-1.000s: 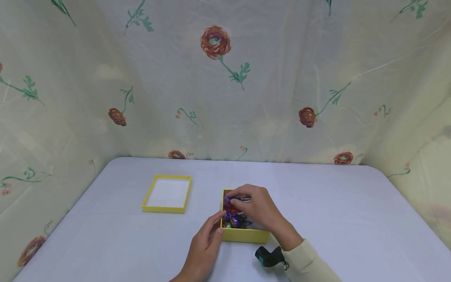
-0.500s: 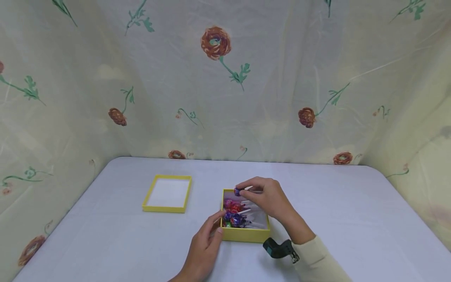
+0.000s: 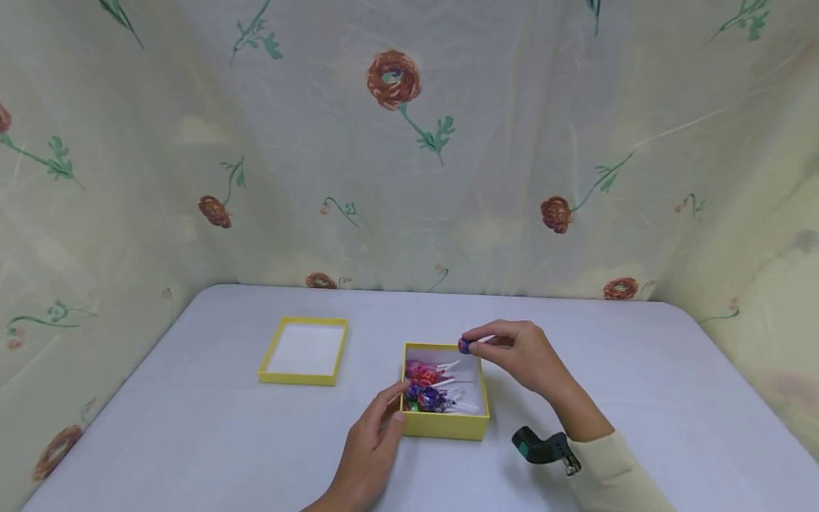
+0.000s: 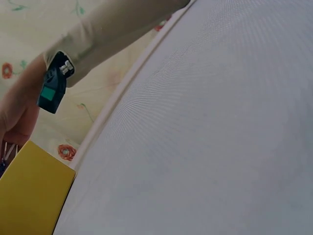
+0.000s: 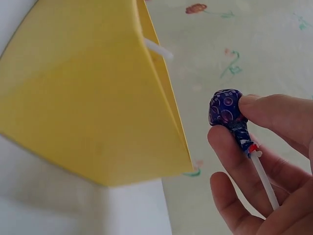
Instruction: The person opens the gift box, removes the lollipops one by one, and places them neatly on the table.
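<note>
A yellow box (image 3: 446, 427) stands on the white table, with several wrapped lollipops (image 3: 427, 377) lying in its left part, their white sticks pointing right. My left hand (image 3: 370, 444) rests against the box's left side, its fingertips at the rim. Just above the box's far right corner, my right hand (image 3: 521, 355) pinches a lollipop (image 5: 227, 108) by its blue-purple wrapped head between thumb and finger. In the right wrist view its white stick runs down towards the palm. The left wrist view shows the box's yellow wall (image 4: 34, 191) but not the left hand.
To the left on the table (image 3: 211, 412) lies the yellow-rimmed lid (image 3: 297, 380), its white inside up. A dark wrist camera (image 3: 545, 448) sits on the right forearm. A flower-patterned curtain (image 3: 486, 142) encloses the table's back and sides.
My right hand has lifted the blue-purple lollipop out of the box and carried it to the right, towards the far right corner. The left hand has stayed at the box's side.
</note>
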Tool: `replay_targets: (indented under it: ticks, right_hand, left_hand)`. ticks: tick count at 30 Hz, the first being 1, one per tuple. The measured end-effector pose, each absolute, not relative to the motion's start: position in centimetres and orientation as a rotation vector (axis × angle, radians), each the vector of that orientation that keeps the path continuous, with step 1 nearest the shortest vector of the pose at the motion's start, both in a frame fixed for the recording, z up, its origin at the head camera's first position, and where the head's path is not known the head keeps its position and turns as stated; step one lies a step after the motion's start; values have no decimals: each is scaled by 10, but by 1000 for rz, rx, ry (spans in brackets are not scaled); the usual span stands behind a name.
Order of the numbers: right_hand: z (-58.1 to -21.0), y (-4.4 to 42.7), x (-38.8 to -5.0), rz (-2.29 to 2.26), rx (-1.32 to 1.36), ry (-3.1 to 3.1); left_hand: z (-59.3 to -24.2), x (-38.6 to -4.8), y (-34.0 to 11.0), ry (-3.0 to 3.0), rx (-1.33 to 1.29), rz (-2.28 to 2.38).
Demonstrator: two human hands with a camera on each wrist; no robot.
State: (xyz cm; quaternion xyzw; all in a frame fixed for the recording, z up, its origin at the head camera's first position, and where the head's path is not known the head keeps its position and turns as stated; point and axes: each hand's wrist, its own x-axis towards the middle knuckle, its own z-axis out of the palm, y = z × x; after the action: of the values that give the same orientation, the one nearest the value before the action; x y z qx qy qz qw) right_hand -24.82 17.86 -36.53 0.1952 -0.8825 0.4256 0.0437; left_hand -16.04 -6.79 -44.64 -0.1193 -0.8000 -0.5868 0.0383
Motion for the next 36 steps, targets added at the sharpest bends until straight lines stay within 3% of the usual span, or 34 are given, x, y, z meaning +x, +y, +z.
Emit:
replay_targets:
  ticks: [36]
  right_hand:
    - [-397, 230, -263, 1302, 411, -2930]
  left_hand:
    - [-444, -159, -68, -2454, -344, -1836]
